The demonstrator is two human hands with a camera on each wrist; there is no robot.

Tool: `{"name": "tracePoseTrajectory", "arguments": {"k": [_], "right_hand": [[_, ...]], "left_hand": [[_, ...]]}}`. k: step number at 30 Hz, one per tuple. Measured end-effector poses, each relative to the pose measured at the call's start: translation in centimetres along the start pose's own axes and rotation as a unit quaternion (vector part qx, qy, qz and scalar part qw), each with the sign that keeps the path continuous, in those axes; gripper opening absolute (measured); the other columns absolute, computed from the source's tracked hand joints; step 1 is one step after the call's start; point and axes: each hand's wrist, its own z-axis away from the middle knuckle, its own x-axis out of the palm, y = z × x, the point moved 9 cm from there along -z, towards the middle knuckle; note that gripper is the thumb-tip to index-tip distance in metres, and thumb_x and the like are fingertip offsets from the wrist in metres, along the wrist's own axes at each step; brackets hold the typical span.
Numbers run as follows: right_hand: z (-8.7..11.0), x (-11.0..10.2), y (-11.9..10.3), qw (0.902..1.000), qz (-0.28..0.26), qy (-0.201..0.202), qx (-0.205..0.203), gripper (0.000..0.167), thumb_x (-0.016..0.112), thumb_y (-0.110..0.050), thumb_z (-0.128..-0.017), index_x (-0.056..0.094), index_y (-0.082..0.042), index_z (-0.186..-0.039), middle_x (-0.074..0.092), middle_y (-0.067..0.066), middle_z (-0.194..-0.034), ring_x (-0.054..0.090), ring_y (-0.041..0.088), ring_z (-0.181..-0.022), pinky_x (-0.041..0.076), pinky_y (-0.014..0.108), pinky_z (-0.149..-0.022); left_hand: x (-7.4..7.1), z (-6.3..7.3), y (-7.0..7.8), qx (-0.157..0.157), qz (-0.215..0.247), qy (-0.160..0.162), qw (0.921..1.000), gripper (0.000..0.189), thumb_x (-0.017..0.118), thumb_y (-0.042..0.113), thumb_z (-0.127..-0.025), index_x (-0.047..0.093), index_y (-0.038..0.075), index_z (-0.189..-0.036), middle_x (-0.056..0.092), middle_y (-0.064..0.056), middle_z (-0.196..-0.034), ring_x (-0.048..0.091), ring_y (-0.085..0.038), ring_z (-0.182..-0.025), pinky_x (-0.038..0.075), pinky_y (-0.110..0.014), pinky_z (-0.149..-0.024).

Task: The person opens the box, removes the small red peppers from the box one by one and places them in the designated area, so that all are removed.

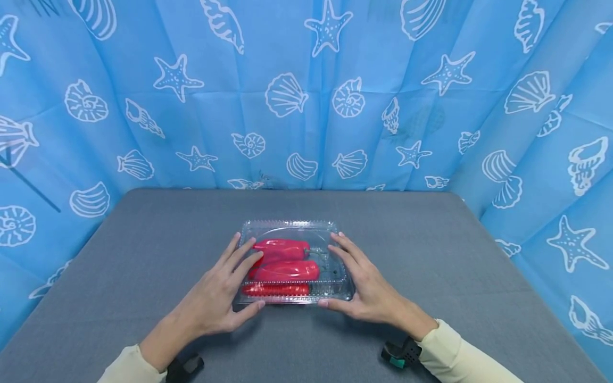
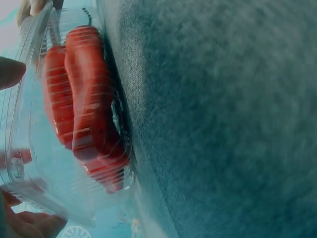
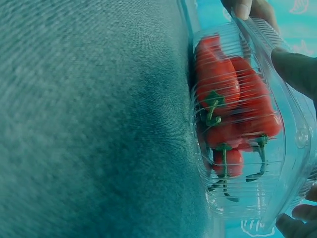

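A clear plastic clamshell box (image 1: 292, 227) lies shut in the middle of the grey table (image 1: 143, 255). Inside it are three red peppers (image 1: 282, 270) with green stems pointing right. My left hand (image 1: 239, 276) lies flat on the lid's left side, fingers straight, thumb along the front edge. Over the right side, my right hand (image 1: 349, 271) mirrors it, its thumb also at the front edge. The left wrist view shows the box (image 2: 29, 163) and the peppers (image 2: 84, 94) from the side. In the right wrist view the stems of the peppers (image 3: 223, 89) face the camera through the box (image 3: 292, 144).
A blue curtain (image 1: 306, 96) printed with shells and starfish closes in the table at the back and both sides. Grey cloth covers the table all around the box. A black wrist strap (image 1: 401, 354) shows at my right cuff.
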Motion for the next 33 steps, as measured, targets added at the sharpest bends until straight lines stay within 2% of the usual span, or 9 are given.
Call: {"name": "tracePoseTrajectory", "arguments": {"k": [10, 18, 23, 33], "right_hand": [[-0.3, 0.1, -0.5, 0.9996, 0.019, 0.014, -0.015, 0.101, 0.083, -0.059, -0.076, 0.041, -0.007, -0.152, 0.028, 0.011, -0.163, 0.026, 0.041, -0.148, 0.033, 0.065, -0.111], [-0.8, 0.4, -1.1, 0.9985, 0.044, 0.031, -0.007, 0.099, 0.083, -0.06, -0.074, 0.046, -0.009, -0.15, 0.035, 0.012, -0.158, 0.027, 0.046, -0.146, 0.035, 0.071, -0.107], [-0.9, 0.5, -1.2, 0.9979, 0.047, 0.043, -0.007, 0.096, 0.085, -0.056, -0.072, 0.05, -0.007, -0.147, 0.041, 0.012, -0.155, 0.029, 0.047, -0.145, 0.034, 0.073, -0.106], [-0.9, 0.5, -1.2, 0.9975, 0.035, 0.062, -0.001, 0.09, 0.085, -0.052, -0.074, 0.054, -0.003, -0.143, 0.047, 0.014, -0.151, 0.034, 0.048, -0.142, 0.032, 0.075, -0.105]], "left_hand": [[0.0, -0.2, 0.3, -0.002, -0.016, 0.036, 0.9992, 0.086, 0.074, 0.059, -0.08, 0.052, 0.005, -0.143, 0.033, -0.016, -0.161, 0.021, -0.047, -0.149, 0.044, -0.065, -0.103], [-0.1, -0.2, 0.3, -0.015, -0.015, 0.041, 0.9989, 0.085, 0.077, 0.056, -0.078, 0.053, 0.006, -0.143, 0.037, -0.017, -0.159, 0.023, -0.046, -0.149, 0.047, -0.063, -0.1], [-0.3, -0.2, 0.0, -0.032, 0.004, 0.048, 0.9983, 0.087, 0.082, 0.052, -0.075, 0.052, 0.005, -0.143, 0.037, -0.015, -0.159, 0.025, -0.045, -0.149, 0.046, -0.063, -0.101], [-0.4, 0.0, -0.7, -0.075, 0.067, 0.051, 0.9936, 0.093, 0.088, 0.042, -0.071, 0.045, 0.008, -0.146, 0.026, -0.014, -0.163, 0.031, -0.038, -0.145, 0.049, -0.062, -0.1]]}}
